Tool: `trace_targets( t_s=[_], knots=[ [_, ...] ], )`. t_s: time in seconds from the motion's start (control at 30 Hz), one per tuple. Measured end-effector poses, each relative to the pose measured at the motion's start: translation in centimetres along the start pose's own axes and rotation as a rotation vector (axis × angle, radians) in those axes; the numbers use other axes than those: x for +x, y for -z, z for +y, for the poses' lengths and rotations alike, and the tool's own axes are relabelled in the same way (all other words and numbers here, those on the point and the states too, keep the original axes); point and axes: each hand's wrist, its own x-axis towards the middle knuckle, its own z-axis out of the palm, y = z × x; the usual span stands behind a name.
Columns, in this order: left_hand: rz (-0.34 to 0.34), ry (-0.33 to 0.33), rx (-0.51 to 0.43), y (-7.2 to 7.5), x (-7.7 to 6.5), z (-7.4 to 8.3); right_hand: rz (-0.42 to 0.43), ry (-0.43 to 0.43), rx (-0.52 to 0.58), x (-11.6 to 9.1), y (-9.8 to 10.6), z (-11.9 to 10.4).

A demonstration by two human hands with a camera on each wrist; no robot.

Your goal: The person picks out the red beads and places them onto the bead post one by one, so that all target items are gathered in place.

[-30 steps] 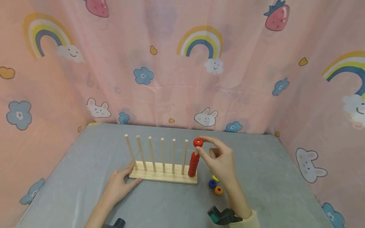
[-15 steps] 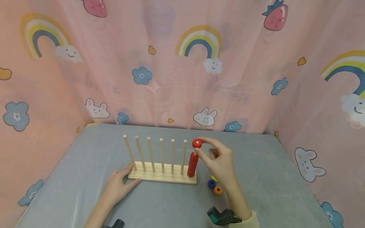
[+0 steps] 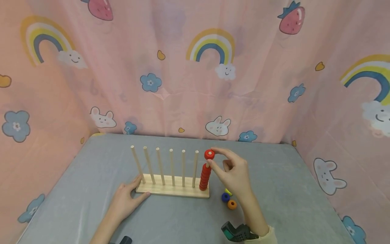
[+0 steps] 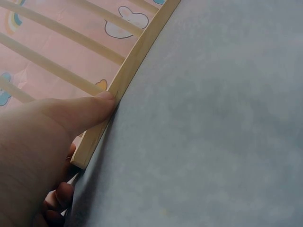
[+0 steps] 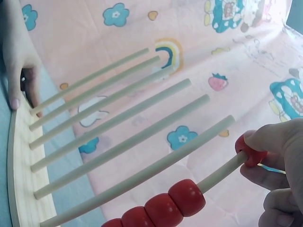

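Note:
A wooden peg rack (image 3: pixel 175 190) with a row of upright pegs stands on the grey table. In the head view, several red beads (image 3: pixel 205 177) are stacked on its rightmost peg. At that peg's top, my right hand (image 3: pixel 234 173) pinches another red bead (image 3: pixel 209 154) between thumb and index finger. The peg's tip shows in this bead's hole, and a bare stretch of peg separates it from the stack. My left hand (image 3: pixel 123 200) grips the rack's left end, thumb (image 4: pixel 90 111) along the front edge and the other fingers round the far side.
To the right of the rack, a blue bead (image 3: pixel 225 197), an orange bead (image 3: pixel 232 204) and a partly hidden yellow bead (image 3: pixel 228 191) lie close together, beside the right forearm. A pink printed curtain (image 3: pixel 195 101) surrounds the table's back and sides.
The pinched red bead has come down slightly onto the peg, whose tip now fills its hole. The left hand keeps its hold on the rack. The head view has shifted a little.

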Motion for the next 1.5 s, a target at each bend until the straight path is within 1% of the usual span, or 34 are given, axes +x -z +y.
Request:
trace_targets(
  t_s=[0.4,0.87,1.13,1.5],
  knots=[
    [0.01,-0.001,0.008,0.01,-0.05,0.13,0.001,0.004,0.007,-0.03,0.06,0.15],
    [0.011,-0.007,0.012,0.0,-0.04,0.03,0.013,0.023,0.041,-0.01,0.19,0.09],
    [0.02,-0.017,0.015,-0.12,-0.03,-0.12,0.011,0.008,0.046,-0.01,0.38,0.11],
    [0.001,-0.002,0.012,-0.09,0.05,-0.1,0.016,0.023,0.051,0.01,0.5,0.23]
  ],
)
